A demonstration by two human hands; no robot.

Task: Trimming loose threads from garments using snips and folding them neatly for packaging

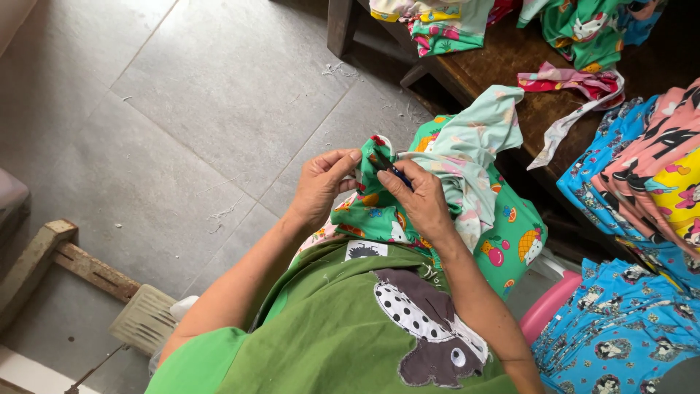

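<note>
I sit with a green apron (328, 328) on my lap. It has a brown patch with white dots sewn on it. It looks soft and a bit crumpled.

Just past it is the green printed cloth (379, 219) I work on. It lies on my knees, bunched up, with little fruit pictures on it. My left hand (321, 186) is closed on a fold of this cloth, pinching it between thumb and fingers. My right hand (419, 197) is closed too. It holds a small dark tool (392, 169) that points at the fold. I think it is a thread snipper, but it is too small to be sure. A pale mint piece (467, 146) with pink shapes hangs over the same bundle.

I think I am in the middle of the work. This piece is in my hands, and many more lie around.

To my right is a heap of blue printed cloth (620, 328), folded flat. Above it lie pink and yellow pieces (671, 168). Further off is a dark wooden bench (510, 66), hard and smooth, with loose scraps (576, 84) on it. The grey tile floor (182, 95) has bits of white thread on it.
</note>
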